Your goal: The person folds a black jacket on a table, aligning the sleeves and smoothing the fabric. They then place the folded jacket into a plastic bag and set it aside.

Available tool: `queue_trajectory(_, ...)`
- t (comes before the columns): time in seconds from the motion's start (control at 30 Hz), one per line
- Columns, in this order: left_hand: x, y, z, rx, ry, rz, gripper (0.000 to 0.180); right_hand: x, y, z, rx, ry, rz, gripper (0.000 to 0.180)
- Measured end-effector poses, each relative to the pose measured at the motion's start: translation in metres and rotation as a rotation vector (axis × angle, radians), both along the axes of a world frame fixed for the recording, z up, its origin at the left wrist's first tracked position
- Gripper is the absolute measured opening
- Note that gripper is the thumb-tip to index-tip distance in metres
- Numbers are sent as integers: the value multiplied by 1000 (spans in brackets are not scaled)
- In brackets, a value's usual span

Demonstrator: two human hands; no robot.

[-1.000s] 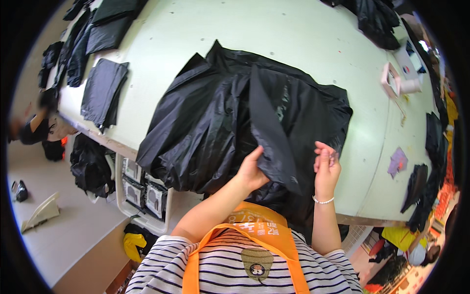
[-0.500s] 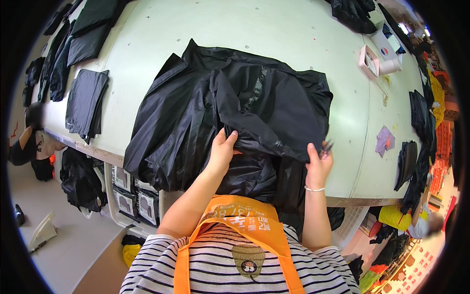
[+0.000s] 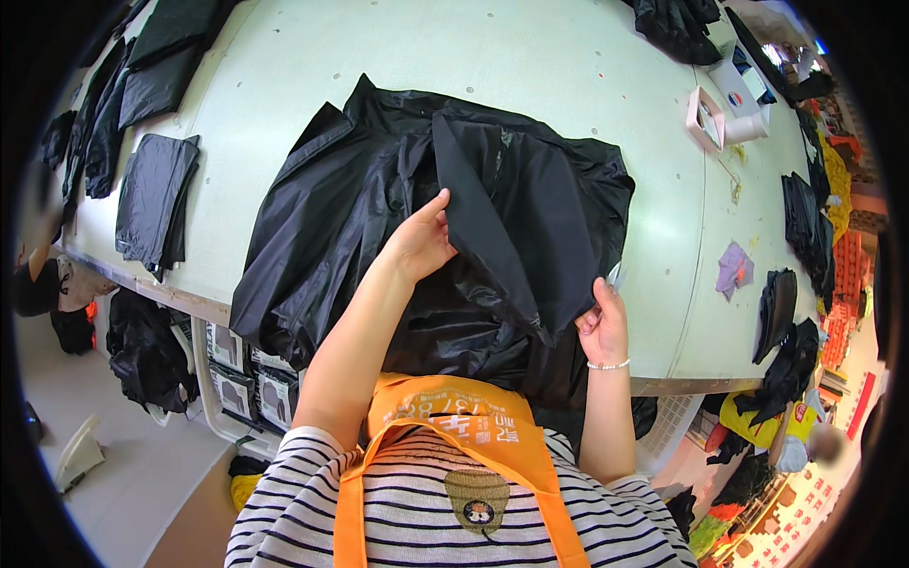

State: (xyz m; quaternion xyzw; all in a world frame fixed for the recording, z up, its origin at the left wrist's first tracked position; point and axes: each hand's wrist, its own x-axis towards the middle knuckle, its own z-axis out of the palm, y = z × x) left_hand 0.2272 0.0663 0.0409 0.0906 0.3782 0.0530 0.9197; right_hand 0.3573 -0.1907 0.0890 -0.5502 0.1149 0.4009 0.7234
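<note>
A large black garment [image 3: 559,227] of thin, shiny fabric lies rumpled on the pale table [image 3: 398,47] in front of me. My left hand [image 3: 423,239] is at the edge of a raised flap near its middle, fingers curled against the cloth and partly hidden by it. At the garment's lower right edge, my right hand [image 3: 603,327] pinches the fabric between thumb and fingers. A small, shiny pointed tool [image 3: 617,276], perhaps thread snips, sticks up from the same hand; its grip is hidden.
Folded black garments [image 3: 156,199] lie at the left, more dark cloth [image 3: 776,312] at the right. A pink box [image 3: 704,119] and a lilac scrap [image 3: 733,269] are on the table's right side. Packaged goods [image 3: 232,388] sit below the left edge. People are at both sides.
My left hand has moved up along the garment, and the flap beside it now stands more upright, covering most of the grey-white strip. My right hand has shifted slightly left and down.
</note>
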Motion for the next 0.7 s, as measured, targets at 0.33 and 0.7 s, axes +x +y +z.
queue_trajectory(0.33, -16, 49, 19, 1394, 303, 371, 37, 43, -1, -10, -339, -347, -102, 14)
queue_trajectory(0.7, -65, 53, -39, 1328, 425, 26, 61, 36, -17, -43, -565, -648, 140, 19)
